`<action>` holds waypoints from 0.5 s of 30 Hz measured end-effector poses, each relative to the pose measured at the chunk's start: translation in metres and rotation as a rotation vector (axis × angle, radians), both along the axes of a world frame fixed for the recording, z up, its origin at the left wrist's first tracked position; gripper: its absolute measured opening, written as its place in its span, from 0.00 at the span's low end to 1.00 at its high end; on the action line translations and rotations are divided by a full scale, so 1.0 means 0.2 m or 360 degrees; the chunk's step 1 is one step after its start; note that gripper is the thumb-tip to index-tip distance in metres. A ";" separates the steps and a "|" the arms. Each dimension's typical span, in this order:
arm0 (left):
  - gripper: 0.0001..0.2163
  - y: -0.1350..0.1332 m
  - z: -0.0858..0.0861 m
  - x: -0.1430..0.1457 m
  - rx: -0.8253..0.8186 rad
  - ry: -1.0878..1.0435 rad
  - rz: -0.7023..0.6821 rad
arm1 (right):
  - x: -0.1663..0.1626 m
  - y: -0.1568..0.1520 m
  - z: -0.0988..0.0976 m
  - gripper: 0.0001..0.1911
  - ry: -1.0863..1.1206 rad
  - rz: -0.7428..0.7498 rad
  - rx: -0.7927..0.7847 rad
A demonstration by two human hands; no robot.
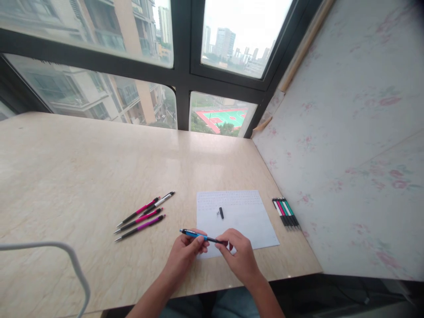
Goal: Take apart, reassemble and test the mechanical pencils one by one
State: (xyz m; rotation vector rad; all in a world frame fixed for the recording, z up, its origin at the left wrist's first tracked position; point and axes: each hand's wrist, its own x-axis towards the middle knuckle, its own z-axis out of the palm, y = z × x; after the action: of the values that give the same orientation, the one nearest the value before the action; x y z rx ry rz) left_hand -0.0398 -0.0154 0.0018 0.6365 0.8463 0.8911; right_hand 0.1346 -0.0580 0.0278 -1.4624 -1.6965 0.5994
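My left hand (186, 252) pinches the barrel of a blue mechanical pencil (195, 234), held level over the near edge of a white sheet of paper (243, 216). My right hand (239, 254) grips the pencil's dark tip end with closed fingers. A small black cap-like piece (221, 213) lies on the paper just beyond my hands.
Several pink and black pencils (142, 216) lie loose on the marble desk (82, 176) to the left. A tidy row of pencils (286, 213) sits right of the paper, by the floral wall (347, 145). A white curved wire (66, 260) crosses the near left. Windows stand behind the desk.
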 end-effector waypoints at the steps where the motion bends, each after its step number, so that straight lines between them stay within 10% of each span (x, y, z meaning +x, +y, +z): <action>1: 0.13 0.00 0.00 0.00 -0.0007 -0.0009 0.0017 | -0.01 0.00 0.00 0.07 0.0002 0.0013 0.0017; 11: 0.12 0.01 -0.04 0.00 0.0161 0.0096 -0.0069 | -0.02 -0.02 -0.01 0.21 0.0201 -0.0057 -0.0259; 15: 0.13 0.00 -0.03 0.00 0.0101 0.0031 -0.0042 | 0.01 0.00 0.01 0.09 0.0187 -0.0034 -0.0268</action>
State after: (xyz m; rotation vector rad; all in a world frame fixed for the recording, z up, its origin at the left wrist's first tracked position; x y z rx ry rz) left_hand -0.0402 -0.0146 -0.0051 0.7109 0.8283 0.8919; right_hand 0.1357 -0.0582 0.0293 -1.5290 -1.5687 0.8168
